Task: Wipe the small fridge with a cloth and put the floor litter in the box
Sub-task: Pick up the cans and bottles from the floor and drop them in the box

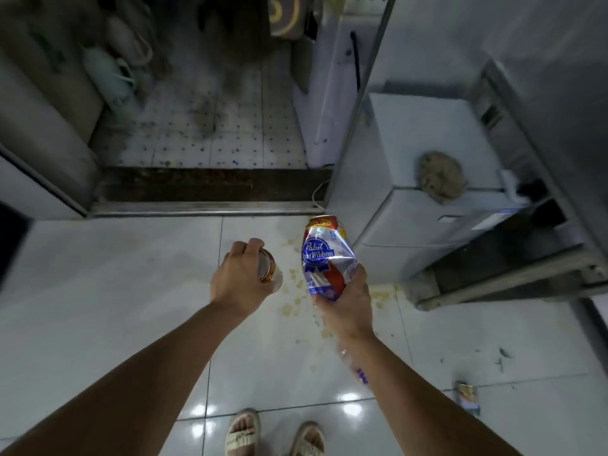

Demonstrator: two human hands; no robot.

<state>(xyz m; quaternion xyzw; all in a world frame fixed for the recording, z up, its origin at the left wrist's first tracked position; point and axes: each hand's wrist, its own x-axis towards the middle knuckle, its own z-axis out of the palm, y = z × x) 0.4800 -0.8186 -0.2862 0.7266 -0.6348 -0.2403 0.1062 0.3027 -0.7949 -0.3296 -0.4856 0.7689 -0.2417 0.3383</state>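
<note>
My right hand (348,304) grips a crushed blue, white and red beer can (325,258) by its lower end, held upright above the floor. My left hand (240,278) is closed around a second can (268,266), seen end-on, its body mostly hidden by my fingers. The small white fridge (424,225) stands to the right under a metal counter. A brown crumpled cloth (441,176) lies on the fridge's top, near its front edge. No box is in view.
Yellowish spill stains (296,291) mark the white tiles between my hands and the fridge. A small flattened packet (468,398) and dark crumbs (500,357) lie on the floor at right. A dark threshold (210,185) leads to a dirty tiled room ahead. My sandalled feet (273,432) are below.
</note>
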